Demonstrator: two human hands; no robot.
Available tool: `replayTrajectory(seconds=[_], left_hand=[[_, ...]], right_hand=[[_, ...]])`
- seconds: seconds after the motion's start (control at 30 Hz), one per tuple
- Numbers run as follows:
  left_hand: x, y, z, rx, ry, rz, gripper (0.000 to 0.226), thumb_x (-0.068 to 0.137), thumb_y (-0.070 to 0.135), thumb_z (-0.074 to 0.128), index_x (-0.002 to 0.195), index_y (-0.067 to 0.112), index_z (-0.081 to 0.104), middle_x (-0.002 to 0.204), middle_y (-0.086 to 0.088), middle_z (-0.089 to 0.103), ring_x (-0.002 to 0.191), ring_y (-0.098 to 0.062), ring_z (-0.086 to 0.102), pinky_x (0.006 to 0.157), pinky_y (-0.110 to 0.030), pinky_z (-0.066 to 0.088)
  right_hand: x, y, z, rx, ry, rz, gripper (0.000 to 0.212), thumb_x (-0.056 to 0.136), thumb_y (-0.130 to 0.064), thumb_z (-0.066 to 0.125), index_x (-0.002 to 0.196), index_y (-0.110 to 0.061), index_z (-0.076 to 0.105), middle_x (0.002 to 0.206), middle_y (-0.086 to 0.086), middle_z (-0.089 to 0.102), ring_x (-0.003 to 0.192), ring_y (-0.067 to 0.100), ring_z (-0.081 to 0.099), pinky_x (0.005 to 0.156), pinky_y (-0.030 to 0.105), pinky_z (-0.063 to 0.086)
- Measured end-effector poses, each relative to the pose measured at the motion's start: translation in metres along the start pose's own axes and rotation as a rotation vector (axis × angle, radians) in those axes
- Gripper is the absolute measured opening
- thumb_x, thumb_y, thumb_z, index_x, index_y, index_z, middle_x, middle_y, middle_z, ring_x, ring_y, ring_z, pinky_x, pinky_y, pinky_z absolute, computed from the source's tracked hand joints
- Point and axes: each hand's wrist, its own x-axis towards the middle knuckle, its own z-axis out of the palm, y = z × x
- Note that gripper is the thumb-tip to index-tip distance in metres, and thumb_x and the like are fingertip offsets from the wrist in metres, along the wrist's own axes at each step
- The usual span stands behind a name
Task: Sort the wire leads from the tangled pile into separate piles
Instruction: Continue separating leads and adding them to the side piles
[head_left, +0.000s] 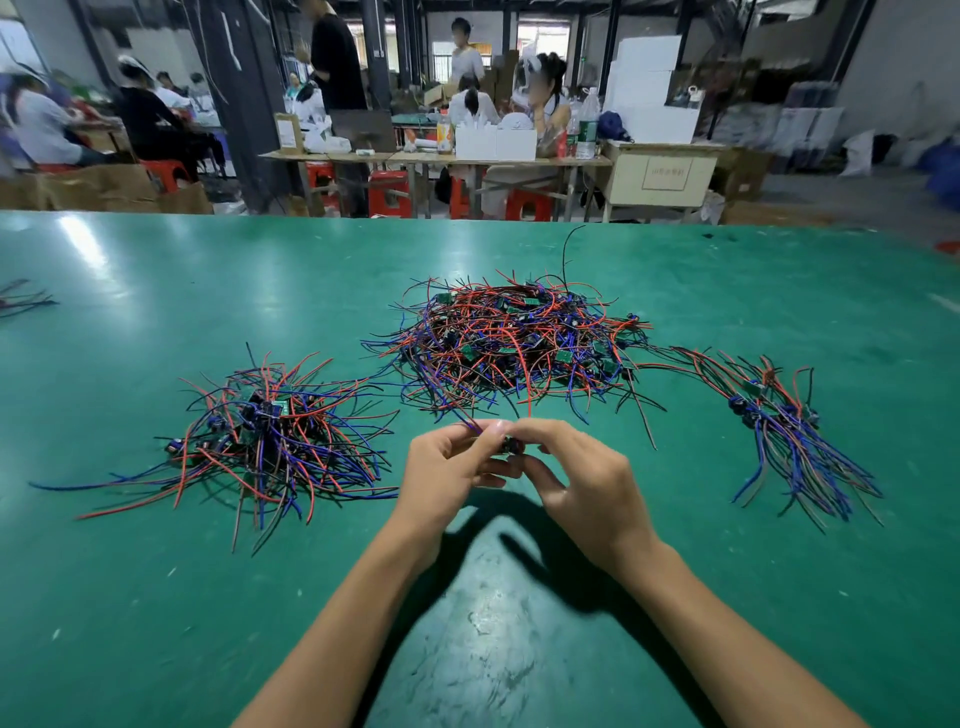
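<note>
Two sorted piles flank the tangled pile (511, 340) mid-table (156, 597): a fuller left pile (270, 436) and a thinner right pile (784, 431). Both the left hand (447, 462) and right hand (582, 478) pinch one wire lead (506, 442) near the table's near edge; most sorting looks undone.

We are in a factory assembly workshop, as shown by our green work mat (156, 597) heaped with wired circuit boards (511, 338), the seated workers (150, 119) at other benches on red plastic stools (389, 193), stacked white boxes (649, 88), cardboard cartons (104, 189) and bare dark steel columns (249, 98).
</note>
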Motion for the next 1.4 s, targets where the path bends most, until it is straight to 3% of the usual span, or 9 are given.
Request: replayTrajectory(seconds=[0.1, 0.2, 0.27, 0.33, 0.43, 0.67, 0.93, 1.1, 1.4], left_hand=[[0.000, 0.004, 0.000, -0.035, 0.066, 0.034, 0.017, 0.096, 0.017, 0.064, 0.103, 0.005, 0.074, 0.093, -0.012, 0.078, 0.078, -0.023, 0.076, 0.067, -0.024, 0.059], [0.001, 0.005, 0.000, -0.045, 0.113, 0.075, 0.015, 0.096, 0.013, 0.064, 0.105, 0.005, 0.073, 0.094, -0.011, 0.078, 0.083, -0.022, 0.076, 0.071, -0.024, 0.060], [0.001, 0.004, 0.000, -0.067, 0.117, 0.083, 0.014, 0.095, 0.011, 0.066, 0.104, 0.005, 0.074, 0.094, -0.011, 0.078, 0.086, -0.020, 0.075, 0.073, -0.024, 0.059], [0.001, 0.003, 0.002, -0.089, 0.100, 0.088, 0.014, 0.093, 0.009, 0.067, 0.104, 0.004, 0.074, 0.095, -0.013, 0.078, 0.089, -0.020, 0.074, 0.076, -0.025, 0.060], [0.002, 0.001, 0.002, -0.092, 0.064, 0.110, 0.016, 0.091, 0.006, 0.070, 0.106, 0.001, 0.074, 0.095, -0.013, 0.078, 0.092, -0.024, 0.075, 0.079, -0.027, 0.060], [0.000, 0.005, 0.000, -0.095, 0.027, 0.150, 0.020, 0.086, 0.008, 0.076, 0.106, 0.008, 0.077, 0.098, -0.010, 0.078, 0.088, -0.019, 0.074, 0.077, -0.024, 0.059], [-0.003, 0.008, 0.001, -0.107, 0.048, 0.178, 0.015, 0.082, 0.007, 0.080, 0.097, 0.004, 0.078, 0.088, -0.016, 0.077, 0.088, -0.029, 0.076, 0.074, -0.026, 0.059], [-0.004, 0.010, 0.000, -0.082, 0.038, 0.159, 0.013, 0.081, 0.007, 0.080, 0.094, 0.005, 0.078, 0.087, -0.015, 0.077, 0.088, -0.028, 0.076, 0.073, -0.024, 0.057], [-0.007, 0.013, 0.002, -0.063, 0.037, 0.161, 0.015, 0.082, 0.005, 0.079, 0.096, 0.000, 0.076, 0.086, -0.018, 0.077, 0.086, -0.029, 0.076, 0.072, -0.026, 0.059]], right_hand=[[0.002, -0.007, 0.003, 0.219, 0.111, 0.276, 0.052, 0.083, 0.004, 0.075, 0.121, -0.023, 0.053, 0.113, -0.010, 0.067, 0.090, 0.003, 0.072, 0.082, 0.022, 0.057], [0.004, -0.007, 0.001, 0.285, 0.249, 0.548, 0.040, 0.081, -0.011, 0.080, 0.104, -0.027, 0.051, 0.091, -0.011, 0.063, 0.067, 0.006, 0.069, 0.063, 0.017, 0.054], [0.005, -0.004, 0.000, 0.320, 0.119, 0.731, 0.028, 0.079, -0.033, 0.085, 0.095, -0.029, 0.062, 0.079, -0.009, 0.069, 0.064, 0.007, 0.068, 0.061, 0.020, 0.055], [0.005, -0.003, 0.002, 0.350, -0.092, 0.837, 0.026, 0.079, -0.046, 0.083, 0.094, -0.027, 0.073, 0.079, -0.007, 0.075, 0.074, 0.009, 0.072, 0.074, 0.032, 0.060], [0.007, -0.003, 0.005, 0.455, -0.169, 0.806, 0.020, 0.088, -0.037, 0.076, 0.100, -0.021, 0.078, 0.091, -0.005, 0.078, 0.086, 0.011, 0.071, 0.086, 0.038, 0.058], [0.012, -0.012, -0.005, 0.860, -0.015, 0.934, 0.025, 0.077, -0.028, 0.081, 0.101, -0.021, 0.080, 0.097, -0.001, 0.078, 0.074, 0.007, 0.069, 0.064, 0.012, 0.050], [0.019, -0.013, -0.009, 0.960, 0.053, 1.084, 0.014, 0.084, -0.028, 0.076, 0.098, -0.028, 0.077, 0.095, -0.003, 0.077, 0.071, 0.015, 0.072, 0.059, 0.018, 0.049], [0.020, -0.009, -0.015, 0.955, -0.097, 1.044, 0.039, 0.080, -0.035, 0.075, 0.117, -0.024, 0.074, 0.093, -0.005, 0.073, 0.069, 0.006, 0.061, 0.065, 0.018, 0.050], [0.020, -0.007, -0.017, 1.032, -0.056, 1.110, 0.031, 0.076, -0.032, 0.078, 0.103, -0.017, 0.077, 0.093, 0.002, 0.077, 0.071, 0.011, 0.068, 0.066, 0.019, 0.054]])
